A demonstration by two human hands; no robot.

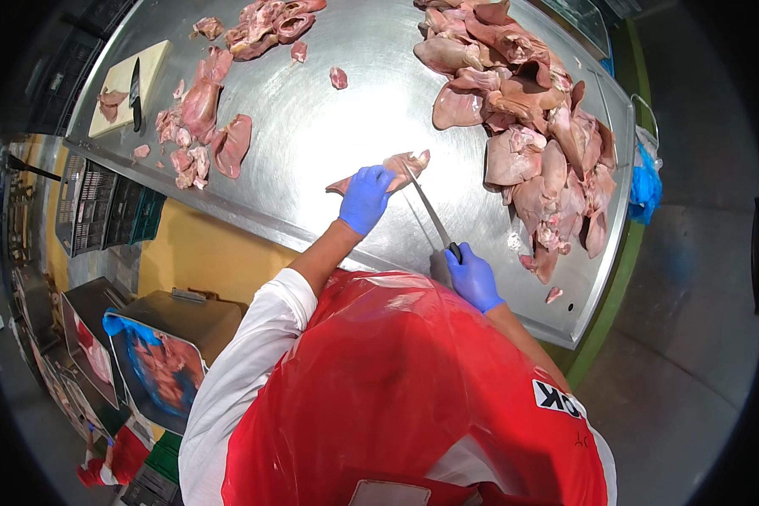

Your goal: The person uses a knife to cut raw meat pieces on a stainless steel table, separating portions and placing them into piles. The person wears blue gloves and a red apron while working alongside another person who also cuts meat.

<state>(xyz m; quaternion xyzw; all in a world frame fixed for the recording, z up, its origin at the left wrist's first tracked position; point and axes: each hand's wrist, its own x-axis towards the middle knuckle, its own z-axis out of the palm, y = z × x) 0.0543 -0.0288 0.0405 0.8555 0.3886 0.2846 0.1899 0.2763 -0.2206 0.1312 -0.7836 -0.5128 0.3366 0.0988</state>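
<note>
My left hand (366, 201), in a blue glove, is closed over a pink piece of meat (396, 171) that looks like a pig's ear, pressing it on the steel table (304, 126). Its ends show on either side of the fingers. Gripped by its black handle in my gloved right hand (475, 279) is a long narrow knife (429, 211). The blade slants away to the left, and its tip end lies at the meat, right of my left fingers. How deep the edge sits cannot be told.
A big heap of pig's ears (527, 110) covers the table's right side. Cut pieces (201, 110) lie at the left, more meat (266, 29) at the far edge. A cutting board (148, 80) holds another knife (136, 94). A lined meat bin (156, 358) stands lower left.
</note>
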